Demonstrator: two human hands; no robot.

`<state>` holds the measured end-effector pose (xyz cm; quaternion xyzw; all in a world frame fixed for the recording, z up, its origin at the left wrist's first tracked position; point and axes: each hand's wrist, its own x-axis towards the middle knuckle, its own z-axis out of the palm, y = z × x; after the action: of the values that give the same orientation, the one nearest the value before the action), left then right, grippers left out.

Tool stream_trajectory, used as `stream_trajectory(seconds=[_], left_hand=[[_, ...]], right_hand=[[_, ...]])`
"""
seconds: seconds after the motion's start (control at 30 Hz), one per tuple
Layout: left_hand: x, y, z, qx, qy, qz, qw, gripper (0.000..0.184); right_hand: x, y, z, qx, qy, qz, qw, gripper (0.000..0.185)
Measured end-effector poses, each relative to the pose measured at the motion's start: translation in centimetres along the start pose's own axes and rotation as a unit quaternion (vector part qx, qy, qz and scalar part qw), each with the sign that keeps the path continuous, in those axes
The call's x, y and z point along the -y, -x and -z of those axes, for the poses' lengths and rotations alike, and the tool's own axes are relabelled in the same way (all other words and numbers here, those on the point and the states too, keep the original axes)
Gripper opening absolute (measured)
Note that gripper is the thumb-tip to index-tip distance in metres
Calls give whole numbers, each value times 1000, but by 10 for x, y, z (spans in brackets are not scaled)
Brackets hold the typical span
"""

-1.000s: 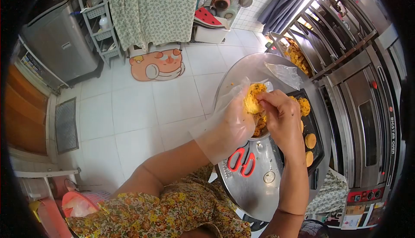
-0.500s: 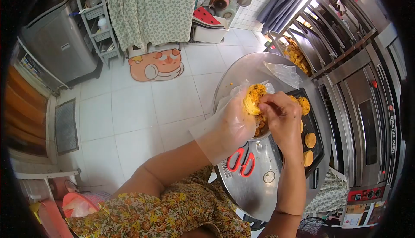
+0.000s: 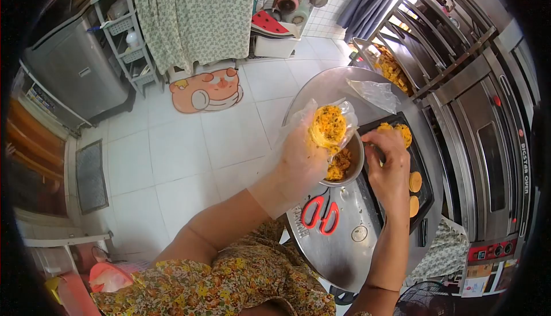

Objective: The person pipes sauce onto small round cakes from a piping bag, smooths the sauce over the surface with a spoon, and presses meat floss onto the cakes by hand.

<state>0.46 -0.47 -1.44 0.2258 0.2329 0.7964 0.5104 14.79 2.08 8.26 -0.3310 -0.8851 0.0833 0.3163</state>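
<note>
My left hand (image 3: 304, 155), in a clear plastic glove, grips a round bun (image 3: 328, 126) covered with orange shreds and dark flecks, tilted toward me above the table. Clear plastic spreads around the bun's edge. Beneath it stands a metal bowl (image 3: 358, 164) with more orange shredded topping (image 3: 340, 165). My right hand (image 3: 390, 167) is bare, between the bowl and a black baking tray (image 3: 422, 155); its fingers are bent, the thumb apart from them, and nothing shows in them. Small plain round buns (image 3: 415, 181) and topped buns (image 3: 404, 134) sit on the tray, partly hidden by that hand.
Red-handled scissors (image 3: 320, 215) lie on the round steel table (image 3: 338, 258) near me. A clear plastic bag (image 3: 374, 94) lies at the table's far side. To the right stand an oven (image 3: 488, 155) and a tray rack (image 3: 436, 35); a floor mat (image 3: 206, 91) lies ahead.
My right hand has come away from the bun and moved right, toward the tray. My left hand has tipped the bun so its topped face shows, and more of the bowl is visible.
</note>
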Motion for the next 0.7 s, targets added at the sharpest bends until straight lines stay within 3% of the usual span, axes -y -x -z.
stream_trajectory(seconds=[0.1, 0.17, 0.27, 0.37, 0.47, 0.57, 0.67, 0.7], left_hand=[[-14, 6, 5, 58, -167, -76, 981, 48], [-11, 0, 14, 68, -167, -89, 980, 51], [-4, -14, 34, 60, -81, -74, 992, 52], [-24, -7, 28, 90, -127, -82, 984, 53], [-24, -7, 28, 92, -80, -48, 991, 54], [-21, -6, 23, 97, -35, -35, 994, 54], [-21, -6, 23, 103, -70, -35, 992, 52], [-22, -3, 19, 104, -42, -27, 993, 51]], right_hand=[[-9, 14, -7, 139, 89, -17, 986, 8], [-10, 16, -25, 221, 125, 15, 967, 9], [-19, 16, -52, 298, 36, -43, 953, 10], [-18, 9, -47, 303, 52, -6, 952, 10], [-18, 3, -37, 220, 34, -20, 975, 10], [-11, 2, -37, 344, -83, -77, 932, 8], [-24, 9, -52, 349, 4, -43, 936, 11], [-22, 7, -48, 292, -5, -46, 955, 11]])
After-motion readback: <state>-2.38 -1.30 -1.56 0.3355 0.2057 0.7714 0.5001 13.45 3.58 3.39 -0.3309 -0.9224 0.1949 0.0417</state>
